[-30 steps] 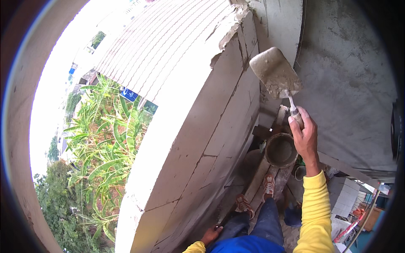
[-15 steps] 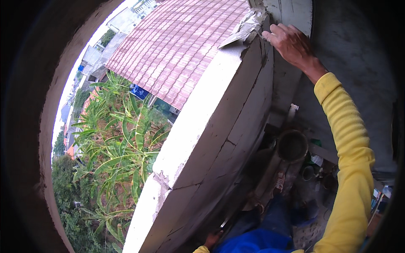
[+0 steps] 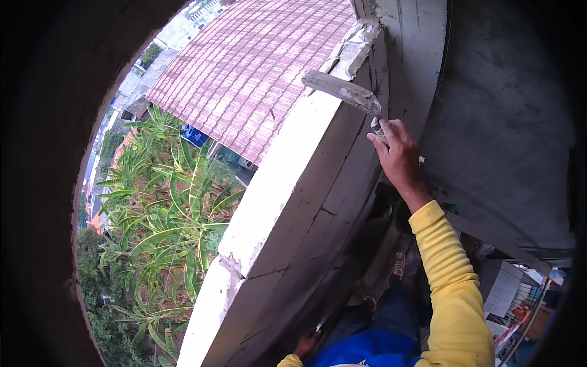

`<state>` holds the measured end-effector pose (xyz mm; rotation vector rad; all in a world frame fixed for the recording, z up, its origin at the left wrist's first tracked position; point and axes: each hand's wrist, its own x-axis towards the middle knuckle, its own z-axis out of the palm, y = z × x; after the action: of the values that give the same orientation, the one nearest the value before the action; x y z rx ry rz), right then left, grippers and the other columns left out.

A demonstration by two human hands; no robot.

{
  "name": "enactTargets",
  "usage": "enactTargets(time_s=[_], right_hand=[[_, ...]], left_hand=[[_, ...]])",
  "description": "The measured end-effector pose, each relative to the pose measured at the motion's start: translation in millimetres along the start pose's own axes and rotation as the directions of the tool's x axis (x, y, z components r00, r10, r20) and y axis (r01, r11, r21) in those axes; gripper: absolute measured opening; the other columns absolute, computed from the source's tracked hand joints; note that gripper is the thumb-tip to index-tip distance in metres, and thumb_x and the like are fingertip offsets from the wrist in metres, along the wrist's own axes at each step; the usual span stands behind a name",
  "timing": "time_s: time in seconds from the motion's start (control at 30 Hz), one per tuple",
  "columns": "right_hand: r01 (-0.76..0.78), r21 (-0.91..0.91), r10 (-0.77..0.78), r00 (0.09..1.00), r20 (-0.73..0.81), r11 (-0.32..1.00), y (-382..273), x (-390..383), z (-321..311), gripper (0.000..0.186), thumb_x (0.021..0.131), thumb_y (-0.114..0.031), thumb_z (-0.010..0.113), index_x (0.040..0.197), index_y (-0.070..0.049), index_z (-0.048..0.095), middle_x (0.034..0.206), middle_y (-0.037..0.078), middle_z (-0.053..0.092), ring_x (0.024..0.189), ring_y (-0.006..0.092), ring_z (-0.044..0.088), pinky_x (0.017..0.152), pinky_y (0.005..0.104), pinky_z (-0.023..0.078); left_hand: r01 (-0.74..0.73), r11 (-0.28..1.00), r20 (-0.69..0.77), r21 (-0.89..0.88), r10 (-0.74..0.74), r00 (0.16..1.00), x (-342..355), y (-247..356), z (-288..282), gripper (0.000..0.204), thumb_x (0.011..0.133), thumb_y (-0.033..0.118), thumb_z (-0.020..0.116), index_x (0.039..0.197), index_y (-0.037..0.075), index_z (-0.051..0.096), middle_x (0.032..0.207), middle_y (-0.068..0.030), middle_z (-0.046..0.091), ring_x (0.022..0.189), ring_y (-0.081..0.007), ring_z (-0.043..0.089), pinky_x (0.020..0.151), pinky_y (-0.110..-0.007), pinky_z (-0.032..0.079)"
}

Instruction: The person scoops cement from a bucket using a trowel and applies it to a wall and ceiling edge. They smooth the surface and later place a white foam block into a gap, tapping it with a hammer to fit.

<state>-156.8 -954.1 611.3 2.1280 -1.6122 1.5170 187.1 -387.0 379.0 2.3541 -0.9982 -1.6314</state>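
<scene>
Moved down the frame since the earlier view: right hand (image 3: pixel 400 160), fingers wrapped round handle of trowel (image 3: pixel 341 90) across wall (image 3: pixel 299 202), upper centre; left hand (image 3: pixel 306 344), bottom centre, fingers unclear.

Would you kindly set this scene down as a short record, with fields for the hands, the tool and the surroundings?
Right hand: closed around the trowel's handle
Left hand: low, near the picture's lower edge; grip unclear
Tool: trowel, its blade seen nearly edge-on across the wall top; contact unclear
Wall: pale blocks with visible joints
Mortar: rough, grey, on the wall's far end beyond the blade
Outside: reddish tiled roof, broad-leaved plants
Clothing: yellow sleeve on the right arm
</scene>
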Motion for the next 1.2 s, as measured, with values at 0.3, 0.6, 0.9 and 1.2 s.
enactTargets(time_s=[0.3,0.6,0.9,1.2], right_hand=[[-0.052,-0.194,0.052,0.999,-0.003,0.98,11,-40,51,0.039,0.096,-0.005,0.067,0.135,-0.005,0.065,0.103,0.011,0.059,0.096,0.0299,0.061,0.083,0.0437,0.053],[-0.188,0.26,0.182,0.982,0.047,0.947,-35,-120,-15,0.033,0.101,-0.016,0.069,0.129,0.001,0.064,0.09,0.011,0.062,0.078,0.0262,0.062,0.071,0.0395,0.053],[-0.827,0.558,0.267,0.555,0.788,0.075,-14,-104,-8,0.038,0.112,-0.036,0.055,0.121,-0.001,0.065,0.073,-0.002,0.052,0.059,0.0045,0.046,0.053,0.0241,0.04],[-0.78,-0.564,0.909,0.017,0.417,0.273,192,-415,-2,0.043,0.104,-0.042,0.055,0.12,-0.004,0.07,0.11,0.028,0.073,0.112,0.0473,0.067,0.095,0.0556,0.053]], left_hand=[[-0.038,0.999,-0.006,-0.028,0.038,0.999,6,31,-12,0.063,0.101,0.052,0.067,0.139,0.003,0.066,0.134,-0.0224,0.07,0.129,-0.0299,0.065,0.111,-0.04,0.048],[-0.042,0.999,0.128,0.033,0.037,0.991,20,30,-7,0.069,0.1,0.057,0.065,0.141,0.001,0.064,0.139,-0.0253,0.066,0.133,-0.0374,0.062,0.113,-0.043,0.046],[0.012,0.977,0.386,0.214,-0.096,0.918,27,84,18,0.084,0.099,0.07,0.057,0.151,0.003,0.056,0.154,-0.0262,0.054,0.146,-0.0381,0.049,0.123,-0.044,0.036],[0.05,0.886,0.542,0.462,-0.327,0.774,41,148,96,0.118,0.088,0.086,0.055,0.162,-0.003,0.032,0.158,-0.0344,0.044,0.147,-0.0449,0.046,0.122,-0.049,0.036]])
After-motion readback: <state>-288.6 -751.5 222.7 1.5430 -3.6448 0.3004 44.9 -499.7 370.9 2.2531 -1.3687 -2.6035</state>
